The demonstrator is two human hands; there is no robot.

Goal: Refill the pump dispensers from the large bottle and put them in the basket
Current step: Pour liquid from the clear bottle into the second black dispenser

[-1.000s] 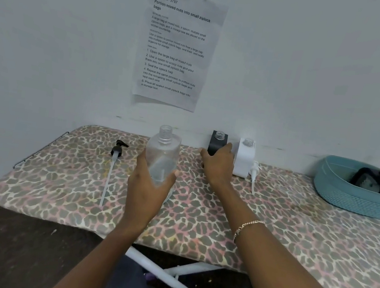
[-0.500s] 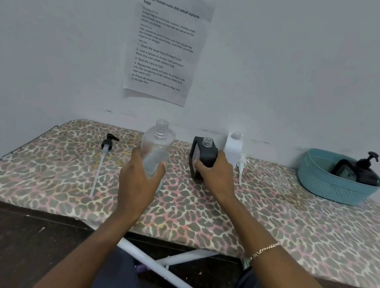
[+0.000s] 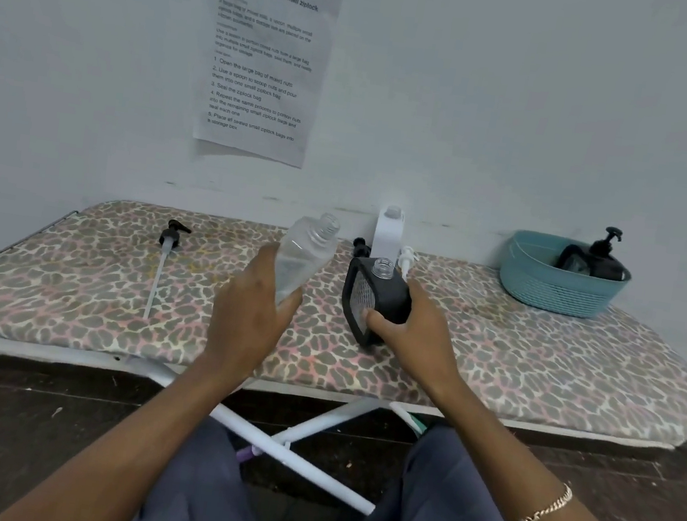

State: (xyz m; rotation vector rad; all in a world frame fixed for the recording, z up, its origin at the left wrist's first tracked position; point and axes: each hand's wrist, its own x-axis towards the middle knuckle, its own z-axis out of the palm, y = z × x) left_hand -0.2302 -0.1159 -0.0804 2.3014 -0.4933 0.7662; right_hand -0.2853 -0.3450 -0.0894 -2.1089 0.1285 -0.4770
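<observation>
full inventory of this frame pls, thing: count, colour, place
clear bottle: 1, clear, uncapped, tilted toward black dispenser, in left hand
black dispenser: 1, black, open neck, on board centre, in right hand
white dispenser: 1, white, open neck, by the wall
black pump: 1, black head, pale tube, lying board left
white pump: 1, white, beside white dispenser
small black part: 1, left of white dispenser, unclear what
basket: 1, teal, board right
pumped dispenser: 1, black, in basket
board: 1, leopard print
paper: 1, white, on wall
left hand: 1
right hand: 1
</observation>
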